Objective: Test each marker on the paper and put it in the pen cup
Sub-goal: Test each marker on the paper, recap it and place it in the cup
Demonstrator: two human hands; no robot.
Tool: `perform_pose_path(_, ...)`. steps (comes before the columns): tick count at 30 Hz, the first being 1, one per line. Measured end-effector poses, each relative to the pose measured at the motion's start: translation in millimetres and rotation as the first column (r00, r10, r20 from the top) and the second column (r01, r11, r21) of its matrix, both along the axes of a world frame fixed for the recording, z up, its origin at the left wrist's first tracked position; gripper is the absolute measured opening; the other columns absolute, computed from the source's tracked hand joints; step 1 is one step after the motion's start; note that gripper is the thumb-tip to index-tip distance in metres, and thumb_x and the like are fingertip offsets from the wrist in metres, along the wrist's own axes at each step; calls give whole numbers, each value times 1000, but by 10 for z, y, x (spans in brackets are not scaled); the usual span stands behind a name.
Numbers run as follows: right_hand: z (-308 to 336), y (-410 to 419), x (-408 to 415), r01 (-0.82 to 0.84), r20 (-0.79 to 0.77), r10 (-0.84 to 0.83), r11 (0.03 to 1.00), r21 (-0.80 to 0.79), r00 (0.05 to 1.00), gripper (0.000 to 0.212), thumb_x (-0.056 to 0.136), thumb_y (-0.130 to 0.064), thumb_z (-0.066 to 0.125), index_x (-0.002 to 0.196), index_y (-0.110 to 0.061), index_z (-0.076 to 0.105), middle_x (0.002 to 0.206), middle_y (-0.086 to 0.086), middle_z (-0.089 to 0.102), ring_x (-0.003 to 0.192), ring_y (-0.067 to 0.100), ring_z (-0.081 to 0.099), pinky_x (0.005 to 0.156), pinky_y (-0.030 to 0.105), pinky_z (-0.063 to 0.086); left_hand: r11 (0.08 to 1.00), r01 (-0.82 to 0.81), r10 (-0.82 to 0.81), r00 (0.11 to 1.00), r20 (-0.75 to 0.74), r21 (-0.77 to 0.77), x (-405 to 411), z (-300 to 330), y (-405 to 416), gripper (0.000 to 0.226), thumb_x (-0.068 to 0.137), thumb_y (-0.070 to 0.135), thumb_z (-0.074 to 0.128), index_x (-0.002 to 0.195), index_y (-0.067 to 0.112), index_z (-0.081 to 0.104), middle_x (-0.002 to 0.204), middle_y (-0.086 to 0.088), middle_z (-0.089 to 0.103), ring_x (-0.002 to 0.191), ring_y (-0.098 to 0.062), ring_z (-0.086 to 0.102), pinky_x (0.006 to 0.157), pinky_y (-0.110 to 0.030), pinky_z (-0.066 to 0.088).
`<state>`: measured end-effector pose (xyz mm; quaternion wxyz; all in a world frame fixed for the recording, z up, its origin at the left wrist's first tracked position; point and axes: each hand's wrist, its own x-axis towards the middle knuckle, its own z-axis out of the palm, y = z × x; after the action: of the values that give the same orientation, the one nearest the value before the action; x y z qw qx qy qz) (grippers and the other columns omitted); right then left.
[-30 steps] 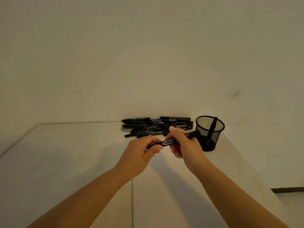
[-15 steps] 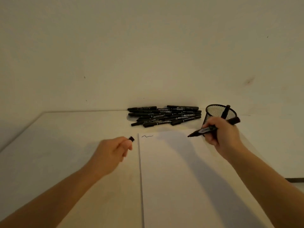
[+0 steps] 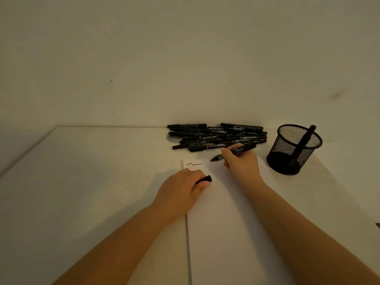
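Two hands are seen over the paper [image 3: 226,223]: a black cap [image 3: 204,179] is pinched in the left hand [image 3: 181,192], an uncapped marker [image 3: 234,151] is gripped by the right hand [image 3: 243,164] beside a squiggle [image 3: 194,164]. Farther back, loose markers [image 3: 218,136] are piled; one marker [image 3: 302,145] is stood in the mesh pen cup [image 3: 287,161].

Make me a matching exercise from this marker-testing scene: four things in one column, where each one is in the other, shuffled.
Things:
1. marker cap
2. uncapped marker
3. pile of markers
4. squiggle

Places:
A. by the wall, left of the pen cup
B. top left corner of the paper
C. held in the left hand
D. held in the right hand

Pairs: 1-C, 2-D, 3-A, 4-B
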<state>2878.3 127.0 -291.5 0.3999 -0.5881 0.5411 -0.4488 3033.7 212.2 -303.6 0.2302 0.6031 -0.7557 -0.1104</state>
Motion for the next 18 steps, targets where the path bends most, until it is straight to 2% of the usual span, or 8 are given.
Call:
perform_pose_path(3, -110, -14, -47, 54, 9, -54, 998, -30, 998, 11, 84, -23, 58, 73, -21, 58, 49, -4, 61, 49, -1, 57, 56, 22, 42, 1000, 28, -28, 999, -29, -6, 27, -44, 3, 26, 94, 41, 37, 98, 21, 54, 81, 7, 48, 81, -13, 47, 69, -28, 38)
perform_pose_path(7, -93, 3, -12, -77, -15, 76, 995, -63, 997, 11, 83, -20, 61, 73, -25, 59, 57, -4, 67, 57, 4, 63, 62, 24, 49, 999, 38, -38, 998, -60, 2, 23, -18, -37, 22, 94, 42, 38, 86, 25, 49, 75, 8, 47, 75, -12, 45, 66, -29, 37)
perform_pose_path(10, -97, 12, 13, -142, -101, 136, 988, -64, 986, 9, 83, -22, 61, 75, -26, 60, 63, -2, 69, 65, 6, 65, 69, 26, 52, 1000, 27, -26, 997, -75, 9, 20, 1, -50, 23, 94, 42, 38, 84, 24, 48, 70, 10, 44, 73, -12, 45, 63, -28, 33)
perform_pose_path(15, -79, -25, 0, -45, -149, 35, 997, -63, 988, 15, 80, -19, 59, 67, -26, 56, 58, -4, 63, 54, 0, 56, 53, 22, 41, 999, 35, -35, 993, -109, 2, 25, 14, -38, 22, 94, 38, 39, 79, 24, 44, 65, 13, 41, 68, -12, 42, 60, -29, 32)
perform_pose_path(18, -59, -18, -12, -17, -164, -3, 992, -121, 986, 16, 83, -21, 60, 72, -30, 55, 70, -2, 64, 66, 8, 59, 58, 24, 46, 1000, 27, -26, 992, -120, 5, 22, 8, -45, 25, 94, 39, 40, 82, 20, 49, 67, 10, 46, 70, -14, 47, 62, -31, 36)
